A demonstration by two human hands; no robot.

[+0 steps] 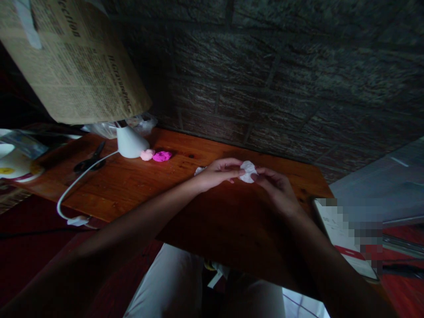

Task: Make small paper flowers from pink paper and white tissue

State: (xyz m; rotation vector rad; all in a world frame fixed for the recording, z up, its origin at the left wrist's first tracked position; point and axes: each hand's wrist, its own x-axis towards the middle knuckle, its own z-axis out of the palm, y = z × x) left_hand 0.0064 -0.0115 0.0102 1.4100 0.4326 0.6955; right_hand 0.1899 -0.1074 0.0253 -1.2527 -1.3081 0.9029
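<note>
A small flattened white lump, which looks like modelling clay (248,172), is held up above the wooden table (132,190). My left hand (220,173) pinches its left edge between thumb and fingers. On the right edge, the thumb and fingertips of my right hand (276,187) close on the same lump. Another whitish bit (199,170) shows partly behind my left hand, which hides the rest of it. Farther left, a pale pink lump (147,154) and a bright magenta lump (162,156) lie side by side against the lamp base.
A lamp with a white base (130,142) and newsprint shade (89,66) stands at the back left, its white cord (62,190) hanging over the front edge. Black scissors (91,162) and a white paper cup (18,165) are left. A phone-like slab (342,234) lies right. A brick-patterned wall (248,66) rises behind.
</note>
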